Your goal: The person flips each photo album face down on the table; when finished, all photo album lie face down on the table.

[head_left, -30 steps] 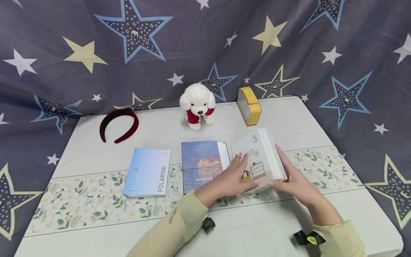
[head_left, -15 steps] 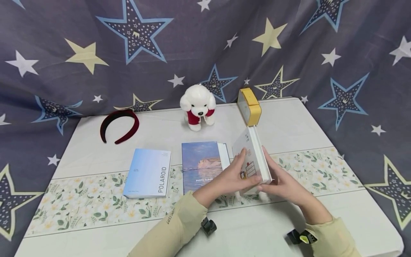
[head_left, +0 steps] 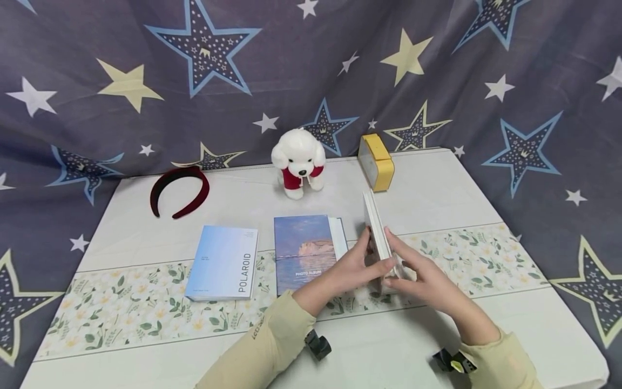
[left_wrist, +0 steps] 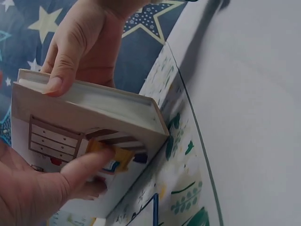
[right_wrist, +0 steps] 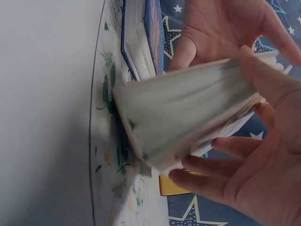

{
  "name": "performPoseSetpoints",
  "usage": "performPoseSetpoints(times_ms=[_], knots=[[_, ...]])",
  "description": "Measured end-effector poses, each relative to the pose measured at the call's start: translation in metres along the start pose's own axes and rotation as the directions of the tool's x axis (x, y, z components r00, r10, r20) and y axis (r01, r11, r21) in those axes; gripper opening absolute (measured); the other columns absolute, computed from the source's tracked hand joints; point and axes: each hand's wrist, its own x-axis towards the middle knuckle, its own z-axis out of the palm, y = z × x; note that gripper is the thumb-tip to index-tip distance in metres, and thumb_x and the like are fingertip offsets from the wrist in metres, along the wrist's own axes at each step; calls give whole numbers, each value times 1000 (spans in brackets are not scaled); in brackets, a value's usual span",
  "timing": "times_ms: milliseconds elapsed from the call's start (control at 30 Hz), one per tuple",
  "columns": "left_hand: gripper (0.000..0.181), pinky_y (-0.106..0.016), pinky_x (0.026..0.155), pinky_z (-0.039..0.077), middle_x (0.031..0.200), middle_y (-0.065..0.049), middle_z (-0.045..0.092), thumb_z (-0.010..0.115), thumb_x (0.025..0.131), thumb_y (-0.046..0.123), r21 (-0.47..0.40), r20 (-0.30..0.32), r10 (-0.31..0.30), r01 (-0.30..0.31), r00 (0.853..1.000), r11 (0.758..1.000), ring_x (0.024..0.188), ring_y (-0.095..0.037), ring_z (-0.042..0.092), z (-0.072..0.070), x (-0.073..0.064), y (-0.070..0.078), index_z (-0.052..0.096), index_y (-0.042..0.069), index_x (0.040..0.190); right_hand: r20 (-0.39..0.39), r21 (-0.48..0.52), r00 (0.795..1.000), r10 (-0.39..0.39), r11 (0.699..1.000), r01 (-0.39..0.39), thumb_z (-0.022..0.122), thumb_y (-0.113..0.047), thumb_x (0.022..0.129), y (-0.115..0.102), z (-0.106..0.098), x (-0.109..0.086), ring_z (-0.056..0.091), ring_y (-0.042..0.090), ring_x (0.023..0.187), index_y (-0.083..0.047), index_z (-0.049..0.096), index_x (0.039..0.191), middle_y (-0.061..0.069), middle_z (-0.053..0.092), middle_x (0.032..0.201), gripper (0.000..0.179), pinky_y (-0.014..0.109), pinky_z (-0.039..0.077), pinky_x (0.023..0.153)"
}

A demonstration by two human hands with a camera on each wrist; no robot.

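Observation:
A thick white album point(head_left: 375, 219) with furniture drawings on its cover point(left_wrist: 51, 162) stands upright on edge, page edges toward me. My left hand point(head_left: 351, 271) presses its left side, with fairly straight fingers on the illustrated cover in the left wrist view. From the right, my right hand point(head_left: 430, 281) grips it; the right wrist view shows the thumb over the page block point(right_wrist: 174, 108) and the fingers along a cover. Left of the hands lies a blue photo album point(head_left: 303, 243) with a seaside cliff picture. Farther left is a pale blue album point(head_left: 221, 259) marked POLAROID.
Behind the albums sit a white plush dog point(head_left: 298, 154) in red, a yellow box-shaped clock-like object point(head_left: 379, 162) and a dark red headband point(head_left: 194, 202). A floral strip point(head_left: 131, 308) crosses the white table point(head_left: 379, 351). A starry curtain point(head_left: 311, 65) hangs behind.
The white album has turned from showing its cover to nearly edge-on, and shifted left. My right hand has moved left with it; the left hand stays near the same place.

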Motion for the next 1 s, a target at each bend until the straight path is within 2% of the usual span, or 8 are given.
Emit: performPoseSetpoints(times_ms=[100,233,333,500,667,800,900,1000], knots=[[94,-38,100,45,146,-10,40,59,92,53,-110,30,68,-64,997,992,125,-18,48,0,2,-2,1,19,158,-10,-103,1000,-1,995,0,79,-14,82,-4,1,1,28,43,140,-22,28,155,18,25,158,89,61,31,105],[81,-34,87,53,141,-12,45,59,98,22,-274,59,55,-37,997,961,115,-19,57,-1,1,-5,5,16,158,-2,-163,1000,12,987,-12,80,-20,82,-5,2,1,26,46,140,-25,35,153,21,24,157,84,64,30,104],[77,-38,86,54,136,-16,49,56,98,12,-351,79,16,13,997,936,113,-24,61,-1,0,-7,7,17,158,10,-175,1000,24,984,-22,81,-24,80,-1,1,1,21,47,142,-25,40,151,20,22,158,82,65,25,107],[79,-42,89,53,140,-18,49,55,98,4,-399,72,12,18,997,917,116,-31,60,-1,-3,-12,5,20,157,14,-181,997,75,981,-71,84,-29,76,10,-3,-1,12,51,142,-25,48,146,22,18,159,79,70,15,107],[88,-41,90,52,145,-16,45,57,96,-2,-394,14,-21,25,1000,919,114,-32,61,1,-4,-17,0,25,158,1,-201,990,141,970,-138,83,-35,75,15,-4,-2,4,54,142,-26,54,142,24,13,159,74,72,12,106],[86,-36,88,54,141,-17,48,56,95,-4,-305,-34,-107,92,994,948,107,-29,66,5,-6,-19,3,19,158,-3,-256,988,151,955,-147,82,-38,75,17,-4,-2,3,60,138,-24,58,138,27,13,158,70,76,13,102],[79,-34,83,55,130,-16,57,57,93,-6,-202,-62,-159,143,985,969,99,-23,68,8,-7,-18,15,12,157,-6,-322,990,137,938,-132,83,-36,73,18,-3,-2,6,65,135,-21,61,135,30,18,156,67,78,15,100],[68,-33,81,56,123,-16,62,56,92,-7,-150,-65,-211,200,975,968,95,-22,68,10,-8,-15,28,5,153,-16,-418,990,138,899,-132,85,-33,71,19,-4,-4,10,69,131,-19,64,132,31,24,154,66,79,18,98]])
